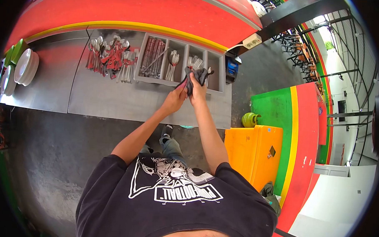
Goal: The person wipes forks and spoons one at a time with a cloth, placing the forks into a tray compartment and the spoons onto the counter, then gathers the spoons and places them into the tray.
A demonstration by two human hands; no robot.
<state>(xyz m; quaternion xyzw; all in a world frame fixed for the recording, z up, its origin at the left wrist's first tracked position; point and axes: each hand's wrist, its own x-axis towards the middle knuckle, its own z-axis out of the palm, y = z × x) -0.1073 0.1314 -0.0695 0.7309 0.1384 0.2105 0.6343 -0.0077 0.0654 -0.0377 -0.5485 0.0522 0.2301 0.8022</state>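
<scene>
A dark grey cloth (194,80) is bunched between my two hands, over the front of a grey cutlery tray (157,80). My left hand (176,99) is closed at its lower left side, where a bit of red shows by the fingers. Wrapped round the right side of the cloth is my right hand (198,89). A small shiny tip (209,70) pokes out past the cloth; I cannot tell what it belongs to. In the tray, spoons (173,63) and forks (195,61) lie in separate compartments. Slim dark-red sticks (153,54) fill the leftmost one.
Left of the tray, a pile of red-handled cutlery (112,55) lies on the steel counter (111,99). Stacked white plates (27,67) stand at the far left. A blue-and-black device (232,69) sits beside the tray. An orange box (255,148) and a green gas cylinder (251,120) are to my right.
</scene>
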